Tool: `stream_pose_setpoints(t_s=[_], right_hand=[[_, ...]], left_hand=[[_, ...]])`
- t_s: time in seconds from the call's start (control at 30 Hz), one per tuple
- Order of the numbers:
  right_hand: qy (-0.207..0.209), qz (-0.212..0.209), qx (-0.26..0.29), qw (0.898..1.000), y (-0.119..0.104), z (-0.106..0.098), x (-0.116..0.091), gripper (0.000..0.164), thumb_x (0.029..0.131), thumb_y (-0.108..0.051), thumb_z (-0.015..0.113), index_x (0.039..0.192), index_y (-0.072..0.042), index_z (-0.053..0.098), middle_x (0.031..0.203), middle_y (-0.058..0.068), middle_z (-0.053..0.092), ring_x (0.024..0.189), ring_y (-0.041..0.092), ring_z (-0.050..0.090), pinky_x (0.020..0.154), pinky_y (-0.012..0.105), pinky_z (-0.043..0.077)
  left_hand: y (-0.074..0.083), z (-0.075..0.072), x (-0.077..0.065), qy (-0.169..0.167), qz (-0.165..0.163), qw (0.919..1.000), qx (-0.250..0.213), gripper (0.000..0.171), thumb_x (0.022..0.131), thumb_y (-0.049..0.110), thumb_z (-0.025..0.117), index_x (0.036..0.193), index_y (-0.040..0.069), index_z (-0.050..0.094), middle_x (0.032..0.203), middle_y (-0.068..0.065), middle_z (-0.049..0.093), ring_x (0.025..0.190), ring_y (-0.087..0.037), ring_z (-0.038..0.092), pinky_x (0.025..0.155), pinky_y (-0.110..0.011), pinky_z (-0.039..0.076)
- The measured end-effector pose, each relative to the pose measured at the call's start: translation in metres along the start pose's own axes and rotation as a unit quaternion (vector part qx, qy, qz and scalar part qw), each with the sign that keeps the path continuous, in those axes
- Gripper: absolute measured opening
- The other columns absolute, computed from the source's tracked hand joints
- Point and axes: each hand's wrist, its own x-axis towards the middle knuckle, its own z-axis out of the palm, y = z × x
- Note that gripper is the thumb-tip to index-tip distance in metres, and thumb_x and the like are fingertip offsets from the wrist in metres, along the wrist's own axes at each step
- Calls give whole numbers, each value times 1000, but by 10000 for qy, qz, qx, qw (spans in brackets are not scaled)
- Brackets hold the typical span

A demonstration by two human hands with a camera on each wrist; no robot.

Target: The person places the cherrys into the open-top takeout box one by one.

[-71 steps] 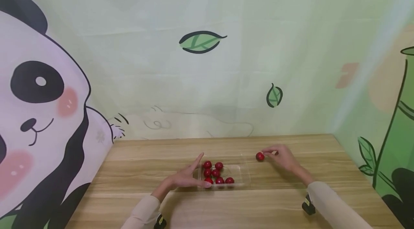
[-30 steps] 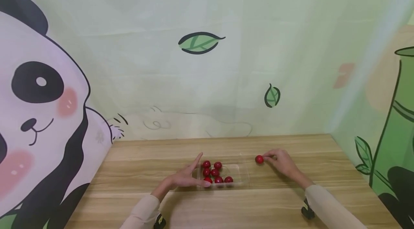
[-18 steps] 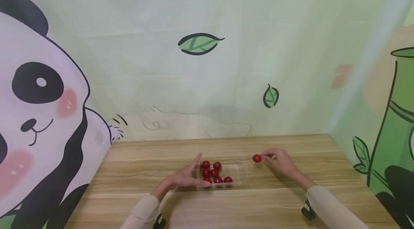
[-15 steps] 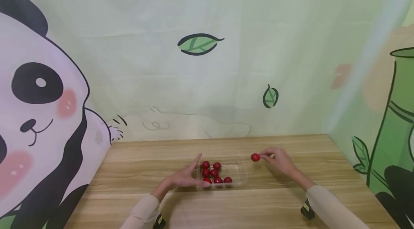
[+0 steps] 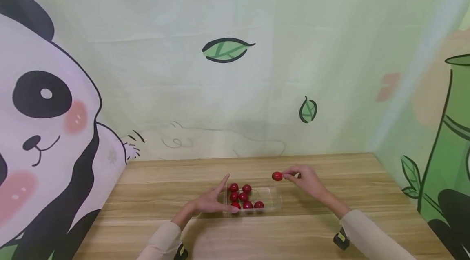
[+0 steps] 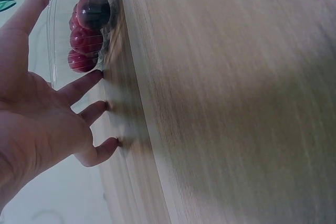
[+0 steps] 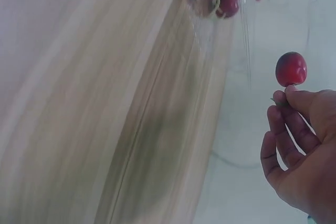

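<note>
A clear plastic box (image 5: pixel 271 199) lies on the table with several dark red cherries (image 5: pixel 243 196) in its left part. My left hand (image 5: pixel 208 203) touches the box's left end, fingers spread and mostly straight, thumb along the near wall. In the left wrist view some fingertips of that left hand (image 6: pixel 44 124) rest on the table beside the box. My right hand (image 5: pixel 307 179) pinches one cherry (image 5: pixel 277 176) above the box's far right corner. The right wrist view shows this cherry (image 7: pixel 291 69) beyond the fingertips of the right hand (image 7: pixel 310 145), held near its green stem.
The wooden table (image 5: pixel 176 178) extends around the box on every side. Behind it hangs a pale green backdrop (image 5: pixel 165 68) printed with a panda and leaves. A small dark device (image 5: pixel 341 238) is worn below the right sleeve (image 5: pixel 367 227).
My right hand has moved left with the pinched cherry, from right of the box to above its far right corner. The left hand and the box have stayed in place.
</note>
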Motion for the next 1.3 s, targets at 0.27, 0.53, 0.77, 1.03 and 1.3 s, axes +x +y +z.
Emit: stream_pose_setpoints(t_s=[0.27,0.53,0.77,1.03,1.3], right_hand=[[-394,-234,190,9988,-18,19,1,9,93,-9,74,99,-9,81,96,5,80,84,5,68,73,21,55],[-498,-706,268,9959,-28,37,-1,11,92,-5,74,100,-8,80,92,3,80,85,12,72,84,41,60],[-446,-582,36,9973,-26,53,-3,13,88,-7,77,98,-14,81,92,-4,79,90,15,68,89,37,55],[-385,-646,-380,9964,-23,64,-6,10,86,-12,79,93,-19,81,89,-7,79,87,10,61,89,37,42],[-276,-513,-967,9936,-25,71,-4,9,83,-14,82,89,-21,81,87,-10,79,87,9,58,91,46,36]], left_hand=[[0,0,-1,-17,11,10000,-30,126,81,56,81,165,30,-9,166,-27,25,153,-52,20,119,-74,19],[2,-1,-4,-35,51,9999,-115,127,80,55,82,165,29,-9,167,-28,22,153,-52,21,118,-74,23],[0,0,-2,-61,36,9999,-141,126,81,56,81,165,30,-8,167,-27,22,154,-50,21,119,-73,22],[-1,1,-2,-27,8,9999,-129,126,80,56,82,165,33,-8,166,-27,25,153,-51,21,119,-73,21],[-1,1,0,-2,64,9999,-120,127,79,56,82,165,30,-8,165,-28,26,153,-52,22,119,-73,22]])
